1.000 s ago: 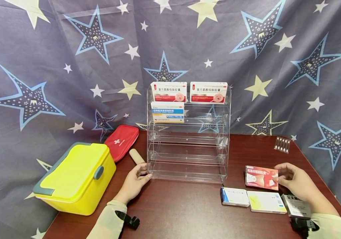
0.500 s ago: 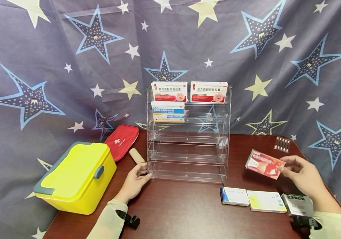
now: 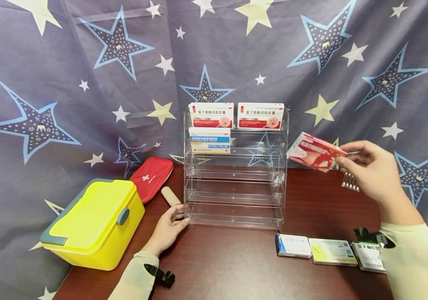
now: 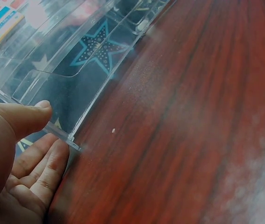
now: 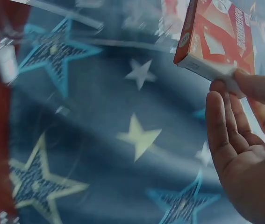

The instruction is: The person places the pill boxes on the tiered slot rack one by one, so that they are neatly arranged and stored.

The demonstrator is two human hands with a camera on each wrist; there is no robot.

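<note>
My right hand (image 3: 373,171) pinches a red medicine box (image 3: 314,153) by its right end, between thumb and fingers. The box is tilted and held in the air to the right of a clear acrylic display rack (image 3: 234,218). At the rack's lower left corner, my left hand (image 3: 168,229) grips the side panel; in the left wrist view the thumb (image 4: 29,119) lies on one side of the panel edge and the fingers on the other. Two white-and-red medicine boxes (image 3: 211,116) stand on the top tier, with a blue-and-white medicine box (image 3: 210,141) below at left.
A yellow lidded box (image 3: 97,221) and a red first-aid pouch (image 3: 153,179) are at left, near a beige cylinder (image 3: 170,196). Lying in front right are a blue-and-white box (image 3: 293,246), a yellow-and-white box (image 3: 333,251) and a grey-white box (image 3: 368,257). A capsule blister (image 3: 350,182) lies behind.
My right hand has lifted the red medicine box off the table area, upward and toward the rack, tilting it. My left hand has stayed on the rack's corner.
</note>
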